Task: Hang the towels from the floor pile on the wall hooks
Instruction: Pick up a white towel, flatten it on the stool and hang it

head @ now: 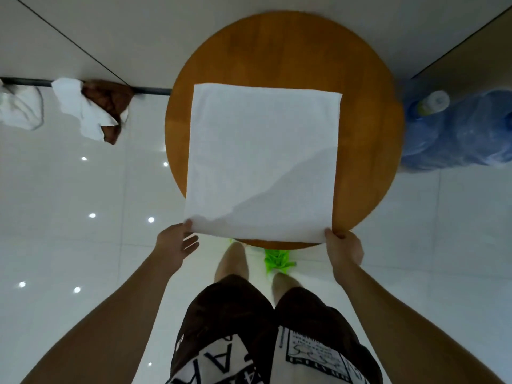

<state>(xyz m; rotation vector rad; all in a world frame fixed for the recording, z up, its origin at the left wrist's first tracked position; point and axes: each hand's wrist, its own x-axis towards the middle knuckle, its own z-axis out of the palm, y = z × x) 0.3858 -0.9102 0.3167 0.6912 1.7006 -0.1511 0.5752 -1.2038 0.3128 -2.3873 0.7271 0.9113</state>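
A white towel (pixel 263 162), soft and finely napped, lies spread as a near-square sheet over a round wooden table (pixel 368 151). The tabletop is smooth, honey-brown, with faint plank seams running across it. The towel's near edge overhangs the table's rim, and a shallow diagonal crease runs from its lower left toward the right side.

The left hand (pixel 177 245) pinches the towel's near left corner, thumb on top, the other fingers loosely spread beneath. The right hand (pixel 345 249) grips the near right corner, with the thumb pressed on the cloth and the fingers curled under it.

On the wall to the left, a dark rail (pixel 149 91) carries hanging cloths: a crumpled white towel (pixel 20 108) at the far edge, then another white towel (pixel 80 112) overlapping a brown towel (pixel 109 101). All three hang bunched and wrinkled; whether hooks hold them cannot be made out at this angle.

To the right of the table stands a large blue translucent water jug (pixel 457 134) with a pale cap, and a second may sit behind it. The floor (pixel 83 245) is glossy white tile mirroring small ceiling lights. Below the table edge, something bright green and spiky (pixel 277 260) lies by the person's bare legs. The person wears dark shorts (pixel 249 342) with white printed panels.
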